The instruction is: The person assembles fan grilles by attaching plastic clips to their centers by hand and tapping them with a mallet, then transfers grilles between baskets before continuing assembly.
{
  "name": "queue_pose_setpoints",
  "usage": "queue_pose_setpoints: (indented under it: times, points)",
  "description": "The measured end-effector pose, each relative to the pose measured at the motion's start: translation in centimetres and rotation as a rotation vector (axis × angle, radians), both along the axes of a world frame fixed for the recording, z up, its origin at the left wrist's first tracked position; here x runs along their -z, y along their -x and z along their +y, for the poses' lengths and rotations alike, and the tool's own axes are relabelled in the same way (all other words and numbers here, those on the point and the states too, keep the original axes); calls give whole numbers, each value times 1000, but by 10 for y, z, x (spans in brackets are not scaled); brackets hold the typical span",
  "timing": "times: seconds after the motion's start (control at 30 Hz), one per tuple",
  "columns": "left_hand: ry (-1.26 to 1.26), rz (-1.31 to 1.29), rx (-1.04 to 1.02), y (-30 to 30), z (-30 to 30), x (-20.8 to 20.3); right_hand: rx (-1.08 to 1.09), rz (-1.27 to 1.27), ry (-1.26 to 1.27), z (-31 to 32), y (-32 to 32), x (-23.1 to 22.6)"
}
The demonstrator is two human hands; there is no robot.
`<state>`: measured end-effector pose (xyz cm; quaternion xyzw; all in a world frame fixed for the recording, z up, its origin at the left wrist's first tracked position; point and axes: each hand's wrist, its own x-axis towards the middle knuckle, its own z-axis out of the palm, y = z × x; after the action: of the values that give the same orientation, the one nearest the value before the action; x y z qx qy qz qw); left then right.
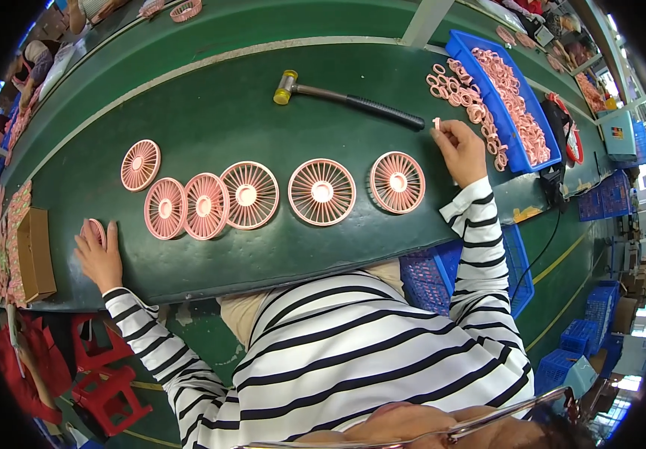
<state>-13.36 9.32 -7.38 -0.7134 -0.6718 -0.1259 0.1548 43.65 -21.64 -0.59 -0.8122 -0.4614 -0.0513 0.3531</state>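
My left hand [100, 258], at the left end of the green table, is closed round a pink round part [97, 230], mostly hidden by the fingers and looking like a spoked fan grille. My right hand [462, 153] is raised at the right, with thumb and forefinger pinching a small pink plastic piece [436, 124]. Between the hands lie several pink spoked fan grilles [321, 192] in a loose row, some overlapping. One grille [140, 165] sits apart, farther back. Beyond the row rests a mallet [353, 99] with yellow faces and a black grip, near my right hand.
A blue tray [526, 153] heaped with small pink rings stands at the right, with loose rings [454, 88] spilled beside it. A cardboard box [36, 254] stands at the left end. Blue crates [429, 278] sit below the table edge; red stools [109, 396] are at the lower left.
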Motion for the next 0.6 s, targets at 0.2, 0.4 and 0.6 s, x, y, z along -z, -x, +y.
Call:
queue_pose_setpoints:
  times: [0.2,0.4,0.6]
  points:
    - [-3,-429,159,-17,-19,-42,-167,1,-146,-1,49,-14]
    - [-226,-981,243,-81,-88,-61,-293,18,-211,3,108,-34]
    - [363,-1580,684,-186,-171,-70,-583,-58,-296,20,163,-33]
